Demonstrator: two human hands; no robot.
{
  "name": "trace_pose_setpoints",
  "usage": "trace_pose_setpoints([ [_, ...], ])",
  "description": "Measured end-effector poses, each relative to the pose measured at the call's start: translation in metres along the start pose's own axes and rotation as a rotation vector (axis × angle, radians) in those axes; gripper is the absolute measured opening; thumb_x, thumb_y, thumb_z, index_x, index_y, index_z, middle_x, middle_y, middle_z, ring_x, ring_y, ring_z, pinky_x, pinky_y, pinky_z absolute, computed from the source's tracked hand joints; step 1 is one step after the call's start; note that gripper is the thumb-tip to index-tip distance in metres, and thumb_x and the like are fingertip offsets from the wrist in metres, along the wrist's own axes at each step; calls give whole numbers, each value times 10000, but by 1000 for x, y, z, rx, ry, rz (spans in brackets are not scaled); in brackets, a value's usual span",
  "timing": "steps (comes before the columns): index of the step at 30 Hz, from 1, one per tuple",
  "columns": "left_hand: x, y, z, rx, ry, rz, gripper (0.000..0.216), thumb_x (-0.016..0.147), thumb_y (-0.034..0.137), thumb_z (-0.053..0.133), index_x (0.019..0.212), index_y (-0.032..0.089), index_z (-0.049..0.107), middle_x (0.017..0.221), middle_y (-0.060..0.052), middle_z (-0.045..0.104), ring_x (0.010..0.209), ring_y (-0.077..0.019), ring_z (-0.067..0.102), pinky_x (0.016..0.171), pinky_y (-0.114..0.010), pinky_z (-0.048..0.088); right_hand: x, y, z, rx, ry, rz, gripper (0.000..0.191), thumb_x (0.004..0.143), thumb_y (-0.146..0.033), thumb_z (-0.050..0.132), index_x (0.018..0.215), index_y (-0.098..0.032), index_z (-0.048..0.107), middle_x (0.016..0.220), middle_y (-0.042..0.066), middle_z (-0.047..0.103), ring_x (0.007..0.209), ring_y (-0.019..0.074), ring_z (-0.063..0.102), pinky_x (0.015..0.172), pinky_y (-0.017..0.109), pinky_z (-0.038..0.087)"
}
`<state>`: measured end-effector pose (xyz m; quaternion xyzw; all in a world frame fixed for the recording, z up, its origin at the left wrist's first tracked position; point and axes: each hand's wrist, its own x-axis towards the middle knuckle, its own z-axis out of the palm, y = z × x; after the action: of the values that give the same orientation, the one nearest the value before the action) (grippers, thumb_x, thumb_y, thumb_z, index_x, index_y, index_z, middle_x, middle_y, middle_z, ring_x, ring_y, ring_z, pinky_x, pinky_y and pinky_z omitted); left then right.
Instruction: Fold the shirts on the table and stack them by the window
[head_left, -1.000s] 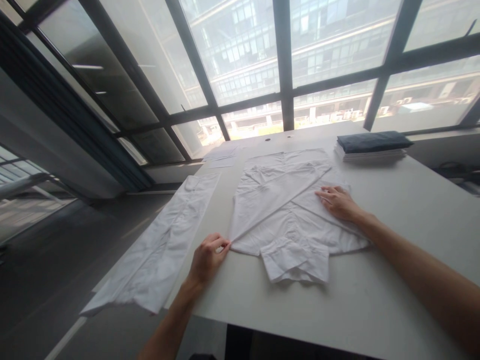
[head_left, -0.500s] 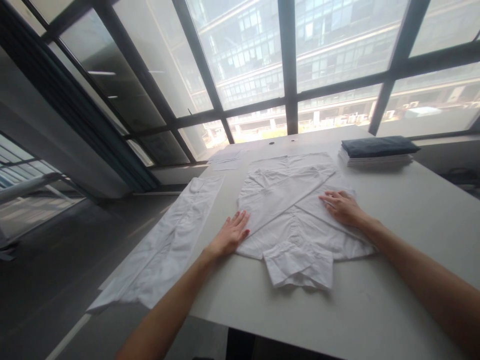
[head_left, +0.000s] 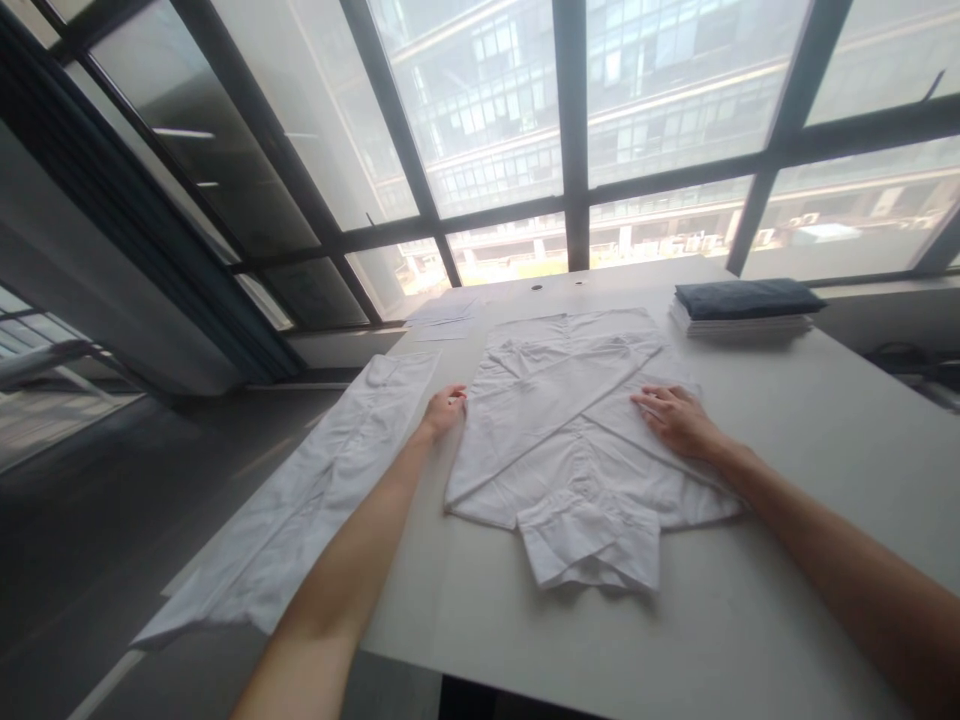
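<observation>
A white shirt (head_left: 555, 400) lies spread on the white table, with folded parts crossing over its middle in a diagonal. Its gathered, collar-like end (head_left: 592, 545) points toward me. At the shirt's left edge, my left hand (head_left: 445, 410) has its fingers drawn together in a pinch on the cloth. My right hand (head_left: 679, 420) rests on the right side of the shirt, palm down, with fingers stretched out. Small creases show near both hands.
Another white garment (head_left: 322, 480) lies along the table's left edge and hangs over it. White paper sheets (head_left: 442, 318) are at the far left. A dark blue folded cloth (head_left: 746, 297) tops a white stack (head_left: 742, 325) at the back right. Large windows (head_left: 480, 110) stand behind the table.
My left hand has moved from lying flat at the shirt's lower left to farther up its left edge, fingers now closed. My right hand stays on the cloth.
</observation>
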<state>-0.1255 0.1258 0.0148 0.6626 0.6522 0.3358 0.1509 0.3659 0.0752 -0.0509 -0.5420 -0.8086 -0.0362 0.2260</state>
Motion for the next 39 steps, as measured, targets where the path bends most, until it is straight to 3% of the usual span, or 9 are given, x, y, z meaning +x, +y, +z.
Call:
trace_pose_setpoints([
  [5,4,-10,3,-87,-24,10,454,822,294,598,1227,109,688,1030,-106,768,791,-182,681,734,-268,544,0,3,4,-5,16,-10,401,976,-321,469,1302,-270,698,1383,92,655,1230,303,581,1047,473,461],
  [14,12,-19,15,-141,-23,-17,362,821,326,642,1119,140,732,834,-36,703,719,-165,625,693,-251,500,-2,7,1,22,6,8,425,960,-350,481,1327,-288,687,1390,75,650,1239,316,578,1067,494,452],
  [23,13,-18,17,-68,33,-15,325,793,176,608,1091,136,730,844,-43,715,662,-155,612,689,-258,514,-2,8,-1,20,-14,18,435,961,-359,466,1330,-278,683,1406,82,634,1235,333,569,1050,517,463],
  [25,14,-15,15,-39,66,-12,321,813,165,581,1092,129,734,913,-74,733,733,-182,650,768,-292,539,-2,8,0,15,-18,17,436,963,-357,467,1332,-271,682,1411,80,633,1240,333,565,1054,518,459],
  [29,4,-1,21,37,107,98,364,921,181,471,1181,123,719,1226,-142,705,1149,-252,646,1070,-357,459,-1,9,1,16,-17,21,431,962,-360,471,1328,-279,684,1406,80,637,1236,332,568,1045,519,464],
  [32,-16,9,38,209,-71,266,447,1007,278,429,1378,109,612,1451,-169,591,1389,-274,505,1201,-397,332,-1,9,2,15,-17,22,430,959,-361,474,1323,-280,687,1401,83,639,1238,334,567,1040,515,468],
  [36,-38,18,53,442,-258,216,595,1050,467,406,1540,131,438,1648,-190,324,1539,-353,263,1238,-566,197,-2,9,1,6,-12,10,433,969,-360,462,1334,-275,678,1404,77,639,1233,325,570,1045,501,466],
  [39,-43,25,46,516,-264,218,628,1066,514,335,1575,149,387,1668,-186,272,1556,-356,211,1237,-614,143,-2,8,1,-5,-6,-9,432,977,-358,449,1331,-266,679,1395,79,645,1215,316,581,1044,488,470],
])
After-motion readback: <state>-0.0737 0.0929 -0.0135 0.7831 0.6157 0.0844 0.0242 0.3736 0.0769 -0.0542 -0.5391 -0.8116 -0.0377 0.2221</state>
